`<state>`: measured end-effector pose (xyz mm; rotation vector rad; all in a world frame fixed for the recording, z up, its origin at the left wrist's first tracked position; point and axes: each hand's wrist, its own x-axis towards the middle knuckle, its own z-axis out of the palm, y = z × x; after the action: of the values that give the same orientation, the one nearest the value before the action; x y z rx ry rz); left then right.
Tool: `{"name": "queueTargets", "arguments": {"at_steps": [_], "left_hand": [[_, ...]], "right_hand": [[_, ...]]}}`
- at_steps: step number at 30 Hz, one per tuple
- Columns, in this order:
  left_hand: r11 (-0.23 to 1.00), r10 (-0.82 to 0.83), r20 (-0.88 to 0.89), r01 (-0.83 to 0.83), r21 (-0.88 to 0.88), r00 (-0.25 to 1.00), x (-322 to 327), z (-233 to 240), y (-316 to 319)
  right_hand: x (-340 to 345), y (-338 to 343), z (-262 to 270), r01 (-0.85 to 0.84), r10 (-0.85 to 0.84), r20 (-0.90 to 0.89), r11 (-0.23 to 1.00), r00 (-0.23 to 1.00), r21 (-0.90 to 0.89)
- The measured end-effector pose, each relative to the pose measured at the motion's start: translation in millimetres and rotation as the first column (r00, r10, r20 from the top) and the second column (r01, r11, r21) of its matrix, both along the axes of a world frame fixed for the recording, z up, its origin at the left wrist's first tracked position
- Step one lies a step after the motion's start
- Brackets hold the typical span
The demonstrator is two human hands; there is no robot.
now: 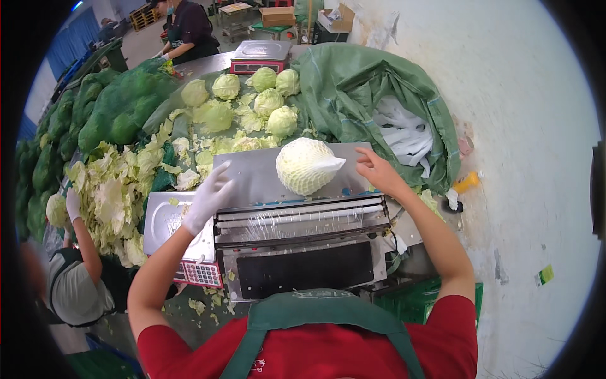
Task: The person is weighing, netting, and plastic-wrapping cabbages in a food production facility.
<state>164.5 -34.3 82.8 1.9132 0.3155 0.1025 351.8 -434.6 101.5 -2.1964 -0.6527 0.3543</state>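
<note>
A pale cabbage in a white foam net sleeve (305,166) rests on the metal top (253,163) of a film wrapping machine, the net gathered to a point at its right. My left hand (211,196), in a white glove, is raised left of the cabbage, above the edge of a weighing scale (161,222); it holds nothing. Bare and empty, my right hand (376,169) is to the right of the net's tip, fingers apart. In front of the metal top lies a roll of clear film (307,220), with a black plate (305,270) nearer my body.
Behind the machine are several bare cabbages (269,102) and loose leaves (118,189). A green woven sack (350,90) holds white foam nets (402,132). Green mesh sacks (128,104) are piled left. A co-worker's gloved hand (73,203) touches a cabbage; another person (189,33) stands behind.
</note>
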Motion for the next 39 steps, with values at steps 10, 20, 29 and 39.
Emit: {"name": "queueTargets", "arguments": {"at_steps": [10,20,29,39], "left_hand": [[0.884,-0.122,0.081,0.145,-0.445,0.989,92.1,-7.2,-84.4],[0.275,-0.446,-0.107,0.25,0.928,0.889,-25.3,34.8,4.3],[0.225,-0.702,-0.047,0.283,0.932,0.711,-28.0,-6.6,-30.8],[0.961,-0.276,0.147,0.275,0.029,0.95,-83.5,111.4,-55.0]], "right_hand": [[-71.3,77.1,-4.9,-0.036,0.136,-0.384,0.966,0.913,0.255],[-54.1,-31.4,5.6,-0.254,0.578,0.609,0.804,0.543,-0.537],[-56.2,1.3,-53.8,-0.562,0.655,0.419,0.756,0.629,-0.337],[-81.7,-31.9,83.8,-0.055,0.31,-0.258,0.729,0.915,0.683]]}}
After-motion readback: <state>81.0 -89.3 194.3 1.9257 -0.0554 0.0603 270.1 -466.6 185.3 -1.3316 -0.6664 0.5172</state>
